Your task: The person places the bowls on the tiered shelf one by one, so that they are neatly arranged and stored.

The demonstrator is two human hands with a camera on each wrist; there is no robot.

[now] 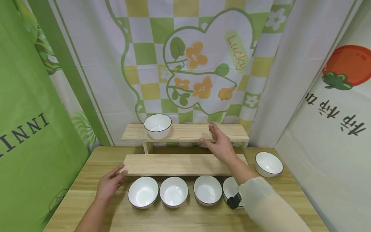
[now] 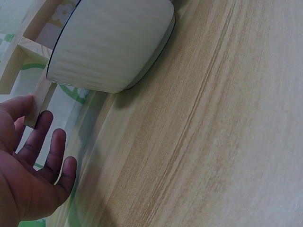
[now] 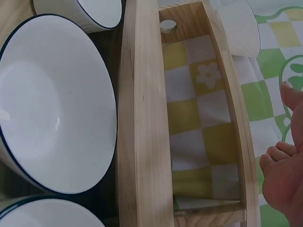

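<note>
A two-tier wooden shelf stands on the table, with a lower board point(image 1: 174, 164) and an upper board point(image 1: 188, 132). At the lower board's left end my left hand point(image 1: 109, 184) pinches the board's tip between thumb and index finger, the other fingers loose, as the left wrist view shows. Over the right part of the upper board reaches my right hand point(image 1: 221, 145), fingers extended and holding nothing. A white dark-rimmed bowl point(image 1: 157, 126) sits on the upper board's left part. Several matching bowls, among them a white bowl point(image 1: 143, 192), line up before the shelf; my right sleeve partly covers the rightmost.
Another white bowl point(image 1: 269, 164) stands on the table point(image 1: 162, 220) right of the shelf. A patterned curtain point(image 1: 139, 51) hangs close behind the shelf, with a green cloth point(image 1: 26, 96) at the left and a pale cloth point(image 1: 327, 145) at the right.
</note>
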